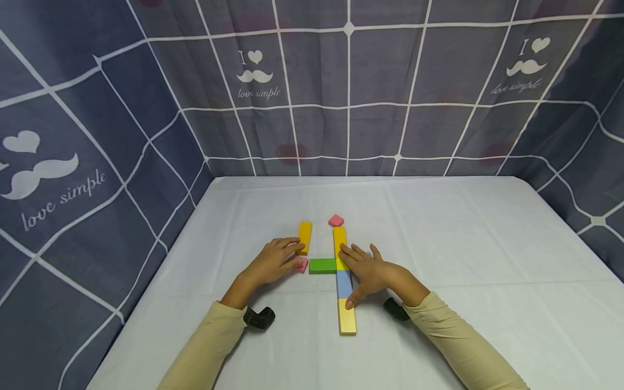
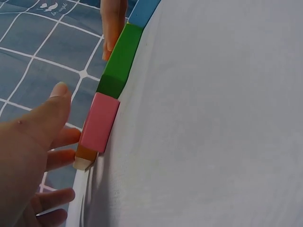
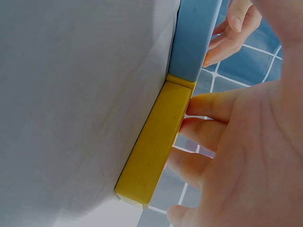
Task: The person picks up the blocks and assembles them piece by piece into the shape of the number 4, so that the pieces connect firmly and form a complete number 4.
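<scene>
Flat coloured blocks lie on the white-covered table. A column runs from a yellow block [image 1: 339, 236] through a blue block [image 1: 343, 284] to a pale yellow block [image 1: 348, 323]. A green block [image 1: 322, 266] juts left from it. My right hand [image 1: 372, 272] lies along the column's right side, fingertips on the yellow part and thumb by the pale yellow block. Beside a pink block [image 2: 100, 122], just left of the green one, is my left hand [image 2: 35, 137] with fingers spread. Its fingertips also reach the lower end of a separate yellow block [image 1: 305, 236].
Another pink block [image 1: 336, 220] sits just beyond the column's far end. Dark wrist devices [image 1: 259, 318] are worn on both wrists. A grey checked cloth [image 1: 375, 70] hangs behind the table [image 1: 463, 233] and at its sides.
</scene>
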Demonstrator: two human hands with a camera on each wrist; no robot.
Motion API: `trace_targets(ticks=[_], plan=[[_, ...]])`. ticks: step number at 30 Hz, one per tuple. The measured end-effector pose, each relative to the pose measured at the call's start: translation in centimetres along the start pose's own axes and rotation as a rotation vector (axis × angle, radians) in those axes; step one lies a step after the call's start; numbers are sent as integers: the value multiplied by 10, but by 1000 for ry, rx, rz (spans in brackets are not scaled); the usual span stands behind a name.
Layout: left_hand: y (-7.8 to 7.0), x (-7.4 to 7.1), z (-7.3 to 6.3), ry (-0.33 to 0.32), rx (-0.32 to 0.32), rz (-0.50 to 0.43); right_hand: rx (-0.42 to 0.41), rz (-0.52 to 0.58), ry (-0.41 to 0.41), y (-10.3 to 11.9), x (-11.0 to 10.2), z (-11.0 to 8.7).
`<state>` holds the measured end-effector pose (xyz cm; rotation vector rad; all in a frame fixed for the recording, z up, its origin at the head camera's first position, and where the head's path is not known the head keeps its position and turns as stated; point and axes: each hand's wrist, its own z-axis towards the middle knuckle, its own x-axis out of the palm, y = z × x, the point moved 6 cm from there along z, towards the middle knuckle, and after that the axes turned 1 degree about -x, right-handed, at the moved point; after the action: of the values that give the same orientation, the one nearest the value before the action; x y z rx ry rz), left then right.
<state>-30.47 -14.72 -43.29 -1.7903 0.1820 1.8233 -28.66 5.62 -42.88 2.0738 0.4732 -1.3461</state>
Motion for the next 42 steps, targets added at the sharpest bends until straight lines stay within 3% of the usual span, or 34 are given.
trace_targets(ticks=[16,26,42], plan=[[-2,3,-2,36,14,-21,-4,1,-4,-2,2,2],[-5,3,-2,13,77,-32,-2,-9,-7,-2,2,2],[-9,3,-2,11,63,12,-11,-20,-21,-1,2,0]])
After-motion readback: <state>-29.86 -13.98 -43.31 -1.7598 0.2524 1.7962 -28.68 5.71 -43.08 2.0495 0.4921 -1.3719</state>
